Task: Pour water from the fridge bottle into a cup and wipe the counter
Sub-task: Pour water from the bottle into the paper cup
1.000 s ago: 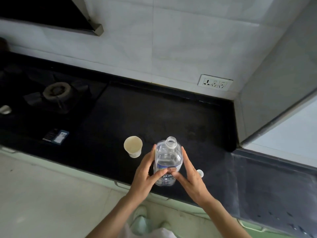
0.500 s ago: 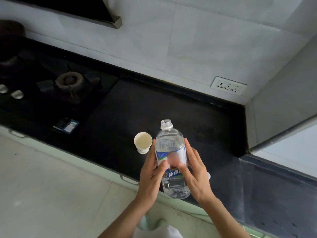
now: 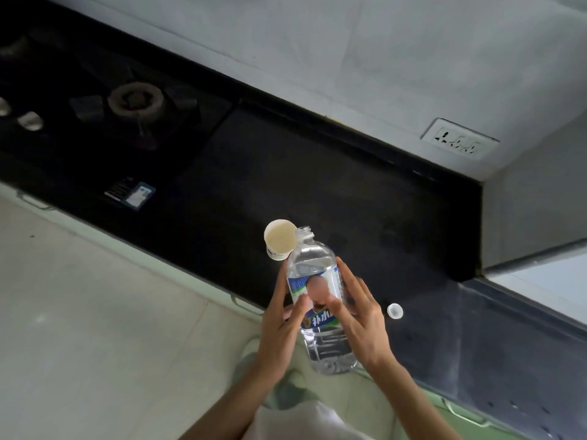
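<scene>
A clear plastic water bottle (image 3: 314,271) with a blue and white label is held off the counter, tilted, its uncapped neck right beside the rim of a white paper cup (image 3: 279,238). My left hand (image 3: 281,325) grips the bottle's left side and my right hand (image 3: 359,315) grips its right side. The cup stands upright near the front edge of the black counter (image 3: 317,173). The bottle's white cap (image 3: 395,310) lies on the counter to the right of my right hand.
A gas hob with a round burner (image 3: 136,100) and knobs (image 3: 30,120) fills the counter's left end. A small card (image 3: 130,193) lies near the front edge. A wall socket (image 3: 459,142) sits at the back right. A grey cabinet side (image 3: 533,201) bounds the right.
Both hands lifted the bottle off the counter and tipped its neck left toward the cup. The view shifted, so the counter now runs diagonally.
</scene>
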A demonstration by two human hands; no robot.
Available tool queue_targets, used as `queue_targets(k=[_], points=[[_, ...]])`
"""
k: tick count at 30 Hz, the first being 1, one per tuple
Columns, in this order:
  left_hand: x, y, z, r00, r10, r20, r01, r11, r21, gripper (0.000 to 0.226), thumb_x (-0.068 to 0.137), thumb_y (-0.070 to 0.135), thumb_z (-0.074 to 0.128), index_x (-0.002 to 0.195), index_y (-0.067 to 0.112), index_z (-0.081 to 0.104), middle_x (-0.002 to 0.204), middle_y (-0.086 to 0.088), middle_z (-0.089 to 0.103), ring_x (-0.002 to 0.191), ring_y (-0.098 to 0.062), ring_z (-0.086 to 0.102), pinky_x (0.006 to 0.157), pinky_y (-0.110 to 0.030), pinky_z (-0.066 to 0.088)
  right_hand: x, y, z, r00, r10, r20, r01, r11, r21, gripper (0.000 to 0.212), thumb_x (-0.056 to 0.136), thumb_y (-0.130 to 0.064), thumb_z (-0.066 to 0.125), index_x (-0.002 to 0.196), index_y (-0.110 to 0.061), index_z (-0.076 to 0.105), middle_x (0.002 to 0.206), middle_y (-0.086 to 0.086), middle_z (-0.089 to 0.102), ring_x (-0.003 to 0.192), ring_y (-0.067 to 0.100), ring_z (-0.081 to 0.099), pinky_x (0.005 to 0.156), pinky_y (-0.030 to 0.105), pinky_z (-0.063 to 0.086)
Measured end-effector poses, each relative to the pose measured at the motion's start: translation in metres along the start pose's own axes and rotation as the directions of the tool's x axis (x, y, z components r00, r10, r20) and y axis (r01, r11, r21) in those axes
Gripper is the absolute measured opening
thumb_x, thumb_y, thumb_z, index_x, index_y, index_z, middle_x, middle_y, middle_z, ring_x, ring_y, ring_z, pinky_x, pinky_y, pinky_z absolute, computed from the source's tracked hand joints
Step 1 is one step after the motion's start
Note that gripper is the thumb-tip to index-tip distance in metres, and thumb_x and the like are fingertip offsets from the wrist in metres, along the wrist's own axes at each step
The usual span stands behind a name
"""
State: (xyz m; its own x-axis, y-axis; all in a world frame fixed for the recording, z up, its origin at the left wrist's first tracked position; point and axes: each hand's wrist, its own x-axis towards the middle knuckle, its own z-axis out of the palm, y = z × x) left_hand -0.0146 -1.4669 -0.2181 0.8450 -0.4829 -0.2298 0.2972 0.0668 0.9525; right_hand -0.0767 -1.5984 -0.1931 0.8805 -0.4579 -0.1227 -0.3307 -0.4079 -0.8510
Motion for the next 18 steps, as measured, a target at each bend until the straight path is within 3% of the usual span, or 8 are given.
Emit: queue_targets(k=[4,7,14,18], points=[[0.003,-0.008,-0.003,0.997,-0.067,-0.031,0.066,0.998,-0.006,0.058,0.087,0.041,0.056,0.14,0.049,0.032,0.125,0.02,0.062,0.112,-0.013,0.064,0.084,-0.031,0.057,0.004,0.001,0.005,0.999,0.036,0.024,-0.035,0.998,-0.05,0.054,0.078,-0.07,0.048,0.13,-0.068,0.032,0.124,-0.026,0.052,0.111,0.001,0.057,0.091,0.04,0.051],[0.005,-0.013,-0.005,0.995,-0.097,-0.032,0.096,0.995,-0.02,0.058,0.09,0.032,0.051,0.141,0.045,0.028,0.118,0.025,0.064,0.106,-0.01,0.067,0.077,-0.026,0.057,0.007,0.003,0.008,0.995,0.087,0.052,-0.082,0.992,-0.091,0.057,0.077,-0.072,0.046,0.131,-0.066,0.032,0.12,-0.025,0.054,0.107,0.001,0.058,0.091,0.038,0.05],[0.009,-0.019,-0.006,0.982,-0.182,-0.058,0.182,0.983,-0.015,0.055,0.085,0.051,0.053,0.135,0.055,0.032,0.13,0.01,0.058,0.112,-0.008,0.063,0.081,-0.026,0.057,0.014,0.0,0.011,0.989,0.13,0.076,-0.113,0.974,-0.196,0.054,0.075,-0.078,0.037,0.127,-0.074,0.024,0.115,-0.031,0.052,0.1,0.0,0.06,0.085,0.034,0.051],[0.011,-0.021,-0.005,0.974,-0.217,-0.067,0.217,0.976,-0.007,0.057,0.088,0.051,0.052,0.141,0.049,0.03,0.133,0.006,0.056,0.111,-0.009,0.063,0.08,-0.025,0.057,0.017,0.002,0.01,0.985,0.156,0.077,-0.136,0.966,-0.219,0.056,0.074,-0.077,0.035,0.128,-0.072,0.024,0.114,-0.028,0.053,0.099,0.002,0.06,0.083,0.035,0.051]])
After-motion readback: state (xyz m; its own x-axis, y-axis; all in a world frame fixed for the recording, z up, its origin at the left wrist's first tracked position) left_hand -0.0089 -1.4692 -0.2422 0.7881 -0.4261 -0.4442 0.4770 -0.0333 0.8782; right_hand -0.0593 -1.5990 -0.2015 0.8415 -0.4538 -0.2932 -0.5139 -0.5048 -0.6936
